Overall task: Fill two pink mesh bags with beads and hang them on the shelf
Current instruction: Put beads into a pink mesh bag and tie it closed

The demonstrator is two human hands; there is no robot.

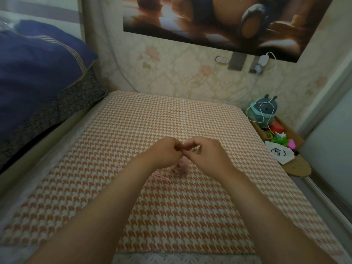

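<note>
Both hands meet mid-frame, fingers curled, tips together. My left hand (167, 151) and right hand (207, 155) each pinch the top of the pink mesh bag (183, 165). The exact grip point is blurred. The bag's bunched body sits just below the fingertips, between the two wrists. I can't tell if it rests on the cloth or hangs clear. I can't make out any beads. Thin pink strings (160, 177) trail from the bag toward me, lying on the cloth under my left wrist.

All this is over an orange-and-white houndstooth cloth (133, 130). Blue bedding (38, 63) is at far left. At right is a low wooden shelf (299, 168) with a grey plush toy (265, 109) and a white pouch with a drawn face (281, 154), well apart from the hands. A white cable (274, 77) drops down the wall below a poster (209, 20).
</note>
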